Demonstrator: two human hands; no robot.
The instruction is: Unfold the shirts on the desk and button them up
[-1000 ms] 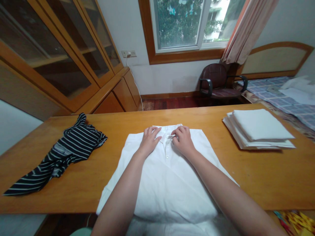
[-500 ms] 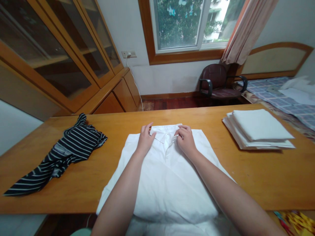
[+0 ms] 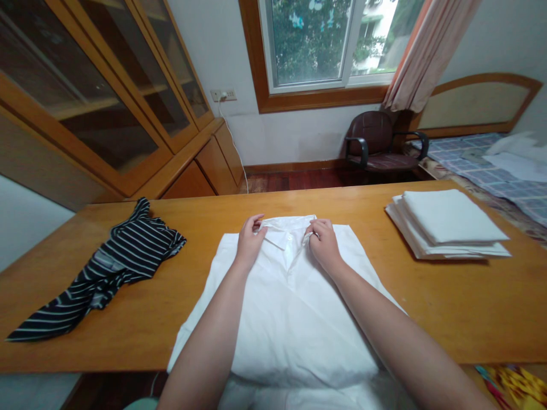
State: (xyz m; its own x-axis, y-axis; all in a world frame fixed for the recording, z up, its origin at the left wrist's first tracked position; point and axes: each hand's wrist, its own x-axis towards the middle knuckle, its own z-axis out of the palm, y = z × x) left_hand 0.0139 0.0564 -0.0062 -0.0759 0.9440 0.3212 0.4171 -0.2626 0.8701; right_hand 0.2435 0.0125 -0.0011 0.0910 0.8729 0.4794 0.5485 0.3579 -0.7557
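A white collared shirt (image 3: pixel 290 307) lies flat, front up, on the wooden table (image 3: pixel 448 296), its hem hanging over the near edge. My left hand (image 3: pixel 250 242) pinches the left side of the shirt's collar (image 3: pixel 277 230). My right hand (image 3: pixel 325 245) grips the right side of the collar beside the button placket. Both forearms stretch across the shirt's body.
A crumpled black-and-white striped garment (image 3: pixel 106 267) lies at the table's left. A stack of folded white cloths (image 3: pixel 448 225) sits at the right. Beyond the table stand a glass-fronted wooden cabinet (image 3: pixel 106 102), a dark armchair (image 3: pixel 378 145) and a bed (image 3: pixel 491 159).
Both hands have slid apart from the middle of the collar to its two sides and closed on it. The collar now lies more spread.
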